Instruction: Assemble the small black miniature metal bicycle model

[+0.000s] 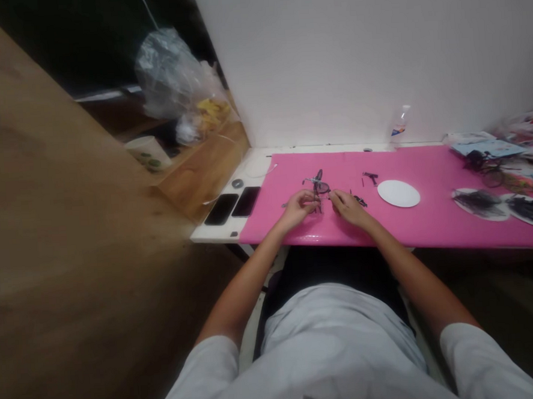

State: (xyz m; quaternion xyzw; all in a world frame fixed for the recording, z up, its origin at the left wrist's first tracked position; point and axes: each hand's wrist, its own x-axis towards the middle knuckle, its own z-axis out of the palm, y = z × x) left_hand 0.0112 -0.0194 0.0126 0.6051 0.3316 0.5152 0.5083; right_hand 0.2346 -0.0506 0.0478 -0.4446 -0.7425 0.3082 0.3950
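A small dark model bicycle point(322, 187), with a spoked wheel and a pale handlebar, is at the middle of the pink mat. My left hand point(302, 207) is closed at its near left side, with curled fingers gripping its lower part. On the other side, my right hand point(346, 206) is pinched close to the wheel. Whatever lies between its fingertips is too small to make out. A dark small part point(360, 201) lies just beyond the right hand, and a black L-shaped piece point(371, 177) rests farther back.
A white plate point(398, 193) stands to the right. Two more plates point(470, 214) hold black parts. Two phones point(246, 201) lie on the white table edge at left. A bottle point(400, 125) stands by the wall, with bagged items point(528, 132) at far right.
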